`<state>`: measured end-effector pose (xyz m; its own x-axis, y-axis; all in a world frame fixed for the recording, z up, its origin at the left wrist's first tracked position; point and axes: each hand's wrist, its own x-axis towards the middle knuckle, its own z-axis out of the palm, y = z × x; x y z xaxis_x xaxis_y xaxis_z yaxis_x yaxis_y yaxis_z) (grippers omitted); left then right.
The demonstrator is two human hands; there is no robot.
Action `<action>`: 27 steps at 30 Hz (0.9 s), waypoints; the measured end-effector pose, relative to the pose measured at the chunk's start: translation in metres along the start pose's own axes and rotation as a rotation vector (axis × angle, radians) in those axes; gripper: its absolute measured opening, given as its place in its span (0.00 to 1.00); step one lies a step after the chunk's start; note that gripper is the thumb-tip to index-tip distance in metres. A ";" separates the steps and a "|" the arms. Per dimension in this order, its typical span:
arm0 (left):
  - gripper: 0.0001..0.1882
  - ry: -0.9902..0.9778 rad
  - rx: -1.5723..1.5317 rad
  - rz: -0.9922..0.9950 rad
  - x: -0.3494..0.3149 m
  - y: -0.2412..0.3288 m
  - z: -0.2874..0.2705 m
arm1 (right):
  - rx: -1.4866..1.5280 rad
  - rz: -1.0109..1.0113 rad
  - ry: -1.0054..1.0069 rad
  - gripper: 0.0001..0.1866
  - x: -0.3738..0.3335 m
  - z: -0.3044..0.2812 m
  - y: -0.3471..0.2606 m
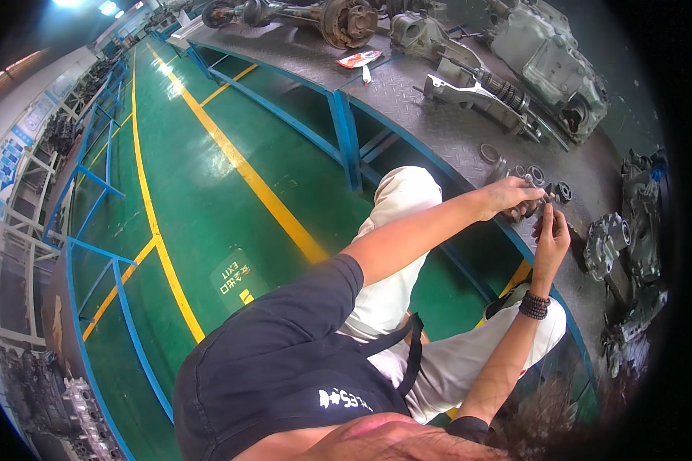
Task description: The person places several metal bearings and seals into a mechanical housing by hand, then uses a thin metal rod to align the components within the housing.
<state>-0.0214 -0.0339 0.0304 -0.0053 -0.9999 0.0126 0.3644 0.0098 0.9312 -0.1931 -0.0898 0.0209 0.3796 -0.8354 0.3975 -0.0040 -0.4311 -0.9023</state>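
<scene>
My left hand (507,196) is over the near edge of the metal bench, its fingers closed around something too small and covered to name. My right hand (552,230), with a dark beaded bracelet (534,306) on the wrist, meets it there, thumb and fingertips pinched together. A small dark piece shows between the two sets of fingertips, but its kind is unclear. Just beyond the hands lie several metal rings, among them a thin ring (490,152) and a bearing-like ring (563,191). Right of my hands sits a small cast metal housing (607,244).
Farther along the bench top (454,138) lie a geared shaft in an open casing (507,96), a large gearbox casing (550,65), a rusty axle with a drum (348,23) and a red-white packet (359,59). Blue bench legs (346,138) stand beside my knees.
</scene>
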 end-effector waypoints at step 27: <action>0.21 -0.057 0.465 0.049 -0.003 0.002 -0.009 | 0.598 -0.016 0.398 0.13 0.008 -0.033 -0.010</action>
<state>-0.0120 -0.0306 0.0292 -0.0541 -0.9962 0.0683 -0.0900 0.0730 0.9933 -0.2208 -0.1036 0.0390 0.0083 -0.9405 0.3397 0.5494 -0.2796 -0.7874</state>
